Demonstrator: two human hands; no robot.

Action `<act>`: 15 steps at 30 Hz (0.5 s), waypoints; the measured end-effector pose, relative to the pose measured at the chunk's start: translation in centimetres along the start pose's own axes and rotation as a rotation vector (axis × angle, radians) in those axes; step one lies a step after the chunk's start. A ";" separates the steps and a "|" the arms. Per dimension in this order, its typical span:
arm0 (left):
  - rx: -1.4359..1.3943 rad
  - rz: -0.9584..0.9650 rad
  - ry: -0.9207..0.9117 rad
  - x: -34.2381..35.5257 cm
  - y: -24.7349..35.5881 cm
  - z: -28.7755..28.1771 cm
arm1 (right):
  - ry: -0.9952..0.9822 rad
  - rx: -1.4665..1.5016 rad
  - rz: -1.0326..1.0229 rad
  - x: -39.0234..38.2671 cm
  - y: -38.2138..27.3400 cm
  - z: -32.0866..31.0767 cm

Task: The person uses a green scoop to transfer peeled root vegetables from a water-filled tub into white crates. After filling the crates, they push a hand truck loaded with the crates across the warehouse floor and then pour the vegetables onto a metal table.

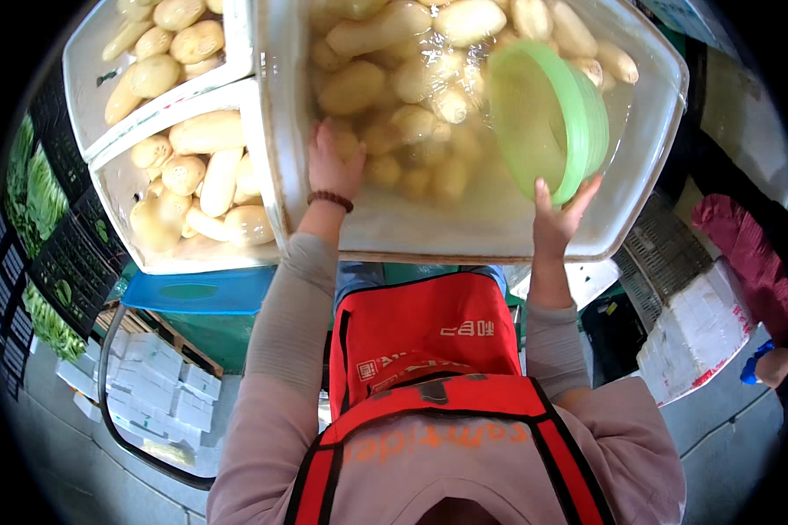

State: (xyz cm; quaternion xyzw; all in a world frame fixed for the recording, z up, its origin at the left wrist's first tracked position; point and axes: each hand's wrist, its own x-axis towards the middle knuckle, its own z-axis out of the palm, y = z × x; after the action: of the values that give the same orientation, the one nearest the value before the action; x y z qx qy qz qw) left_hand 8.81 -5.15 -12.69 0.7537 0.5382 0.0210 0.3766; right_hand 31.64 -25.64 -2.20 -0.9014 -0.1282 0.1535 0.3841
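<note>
Three white tubs point(267, 131) of pale roots point(206, 131); left hand point(333, 166) dips spread into water, right hand point(556, 219) grips one green bowl point(547, 118).

Taking the big water-filled white foam box point(639, 157) as my landmark, I see two more white foam boxes point(236, 105) just left of it. Stacked white cartons point(162, 385) lie on the floor below-left; a white block with red edging point(700, 332) sits below-right.
</note>
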 end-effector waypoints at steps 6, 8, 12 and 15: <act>0.146 -0.033 0.037 6.6 -1.6 2.8 | -0.066 -0.288 -0.195 0.9 6.3 2.5; 0.041 -0.112 0.019 7.9 -1.5 2.9 | -0.115 -0.239 -0.013 -1.0 7.6 3.3; 0.166 -0.103 0.006 10.1 -3.3 4.6 | -0.096 -0.238 0.097 -3.5 8.3 4.9; 0.006 -0.283 -0.148 11.8 -4.2 5.1 | -0.179 -0.301 0.113 -4.8 9.1 4.4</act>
State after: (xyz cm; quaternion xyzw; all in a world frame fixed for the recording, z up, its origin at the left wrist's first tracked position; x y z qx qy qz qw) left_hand 12.68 2.40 -23.26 0.6709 0.6100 -0.0896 0.4120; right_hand 26.60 -30.57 -10.84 -0.9373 -0.1323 0.2333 0.2227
